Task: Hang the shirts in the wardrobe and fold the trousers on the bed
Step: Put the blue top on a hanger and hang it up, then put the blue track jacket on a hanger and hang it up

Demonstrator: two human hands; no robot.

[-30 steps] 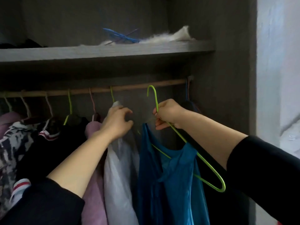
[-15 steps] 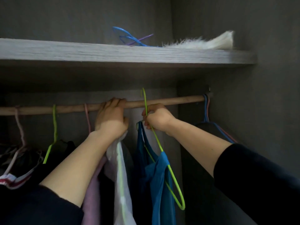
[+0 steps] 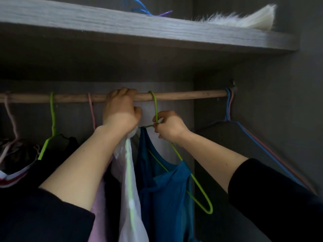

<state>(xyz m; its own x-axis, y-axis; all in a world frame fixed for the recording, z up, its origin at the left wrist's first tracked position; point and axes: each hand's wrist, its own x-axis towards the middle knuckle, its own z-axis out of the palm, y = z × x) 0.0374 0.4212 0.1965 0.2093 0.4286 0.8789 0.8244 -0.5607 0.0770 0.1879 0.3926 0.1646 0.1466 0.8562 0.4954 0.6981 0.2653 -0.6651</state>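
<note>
The left hand [image 3: 120, 111] is up at the wooden rail [image 3: 192, 94], its fingers curled over the top of the bar and the thumb tucked beneath, so it grips the rail just at nine o'clock of the green hanger [image 3: 155, 105]. I cannot tell whether it also holds a hook under the palm. The right hand [image 3: 170, 127] sits just at three o'clock of the left, the two close but apart, and pinches the twisted neck of the green hanger between thumb and fingers. That hanger's hook lies over the rail. The blue shirt [image 3: 167, 198] hangs from it at six o'clock of the right hand, slipped toward the near side, with the hanger's far shoulder loop bare at four o'clock. A white garment [image 3: 129, 180] hangs touching the blue shirt on its nine o'clock side, below the left wrist, and a pink garment [image 3: 97, 215] hangs beyond that. Two empty hangers [image 3: 229, 109], blue and pink, hang at the rail's three o'clock end. The shelf [image 3: 122, 27] runs above at twelve o'clock, bearing a white furry item [image 3: 244, 21] and loose blue hangers [image 3: 138, 7].
</note>
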